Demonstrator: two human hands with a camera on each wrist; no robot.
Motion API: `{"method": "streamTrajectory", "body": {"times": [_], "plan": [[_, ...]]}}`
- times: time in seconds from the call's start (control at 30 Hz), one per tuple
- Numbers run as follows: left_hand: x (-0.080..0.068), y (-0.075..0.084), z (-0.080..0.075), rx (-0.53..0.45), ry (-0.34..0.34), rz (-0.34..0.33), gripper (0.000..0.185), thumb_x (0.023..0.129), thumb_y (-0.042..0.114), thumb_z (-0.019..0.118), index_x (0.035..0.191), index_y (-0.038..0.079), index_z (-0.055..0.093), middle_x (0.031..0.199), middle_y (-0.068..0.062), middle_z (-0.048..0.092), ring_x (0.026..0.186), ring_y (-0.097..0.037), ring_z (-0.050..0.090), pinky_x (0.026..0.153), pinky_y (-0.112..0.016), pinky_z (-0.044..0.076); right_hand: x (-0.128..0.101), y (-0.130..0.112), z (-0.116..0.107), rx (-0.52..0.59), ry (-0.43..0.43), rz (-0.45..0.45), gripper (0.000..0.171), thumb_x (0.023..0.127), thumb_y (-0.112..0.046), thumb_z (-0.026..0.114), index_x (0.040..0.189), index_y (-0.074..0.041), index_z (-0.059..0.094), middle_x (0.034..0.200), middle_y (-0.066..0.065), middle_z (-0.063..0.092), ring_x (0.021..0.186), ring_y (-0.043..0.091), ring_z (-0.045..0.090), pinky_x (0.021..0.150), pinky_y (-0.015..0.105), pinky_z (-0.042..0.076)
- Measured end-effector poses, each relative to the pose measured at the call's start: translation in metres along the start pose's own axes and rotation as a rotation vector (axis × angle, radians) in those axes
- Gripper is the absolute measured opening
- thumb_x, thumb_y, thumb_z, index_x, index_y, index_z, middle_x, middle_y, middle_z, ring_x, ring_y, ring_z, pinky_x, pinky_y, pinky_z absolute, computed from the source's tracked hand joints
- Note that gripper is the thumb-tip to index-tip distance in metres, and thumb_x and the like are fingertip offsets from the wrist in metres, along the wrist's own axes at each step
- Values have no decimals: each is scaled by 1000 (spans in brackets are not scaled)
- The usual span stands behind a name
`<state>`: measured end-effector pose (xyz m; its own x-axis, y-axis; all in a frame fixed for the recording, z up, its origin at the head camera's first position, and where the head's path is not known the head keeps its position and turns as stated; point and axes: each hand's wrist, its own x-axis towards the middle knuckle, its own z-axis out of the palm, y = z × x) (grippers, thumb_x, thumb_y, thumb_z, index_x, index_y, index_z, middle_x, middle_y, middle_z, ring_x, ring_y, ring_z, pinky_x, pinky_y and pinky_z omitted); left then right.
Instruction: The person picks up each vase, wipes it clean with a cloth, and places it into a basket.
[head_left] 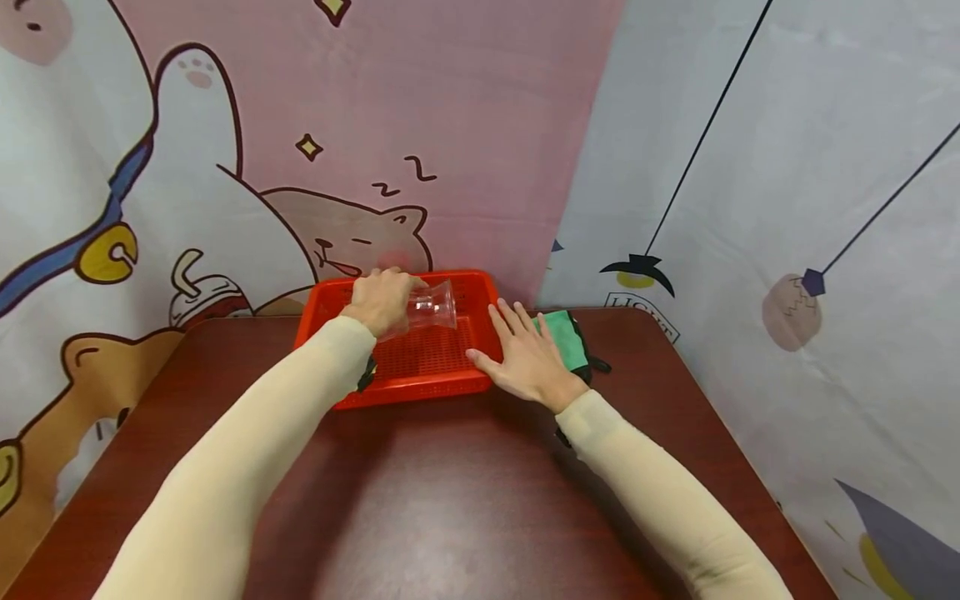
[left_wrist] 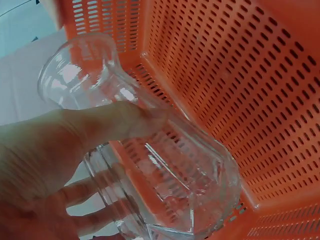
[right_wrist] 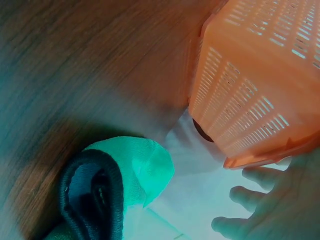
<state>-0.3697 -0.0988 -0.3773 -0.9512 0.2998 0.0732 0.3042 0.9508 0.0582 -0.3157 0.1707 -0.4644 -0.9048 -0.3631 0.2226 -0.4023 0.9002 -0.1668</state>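
Note:
A clear glass vase (left_wrist: 175, 170) with a flared mouth lies tilted in my left hand (head_left: 381, 302), whose thumb and fingers wrap its body. In the head view the vase (head_left: 433, 305) is over the red perforated basket (head_left: 420, 387), its mouth toward the right. My right hand (head_left: 529, 357) is spread with straight fingers, thumb right at the basket's right rim. Just beyond that hand is a green cloth item (head_left: 564, 340) with black trim, seen in the right wrist view as a folded green piece (right_wrist: 135, 165) with a dark edge.
The basket stands at the back of a dark reddish-brown table (head_left: 420, 500). Behind it hangs a cartoon-printed curtain (head_left: 510, 150), which continues along the right side as pale cloth (head_left: 825, 167).

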Motion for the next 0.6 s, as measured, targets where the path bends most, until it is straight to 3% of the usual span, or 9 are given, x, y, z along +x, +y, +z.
{"method": "streamTrajectory", "body": {"times": [0.4, 0.6], "plan": [[13, -5, 5, -3, -141, -31, 85, 70, -1, 85, 145, 33, 63, 134, -12, 67, 112, -42, 65, 80, -59, 55, 2, 0, 0, -2, 3, 3, 101, 92, -87, 25, 167, -17, 22, 172, 6, 18, 158, 33, 12, 123, 64, 7], [12, -5, 10, 16, -190, -46, 82, 80, -7, 77, 149, 33, 58, 135, -14, 66, 111, -38, 66, 77, -55, 57, 1, -1, 0, -3, 0, 4, 101, 93, -86, 24, 167, -17, 22, 172, 6, 18, 158, 33, 11, 123, 63, 9]]}}
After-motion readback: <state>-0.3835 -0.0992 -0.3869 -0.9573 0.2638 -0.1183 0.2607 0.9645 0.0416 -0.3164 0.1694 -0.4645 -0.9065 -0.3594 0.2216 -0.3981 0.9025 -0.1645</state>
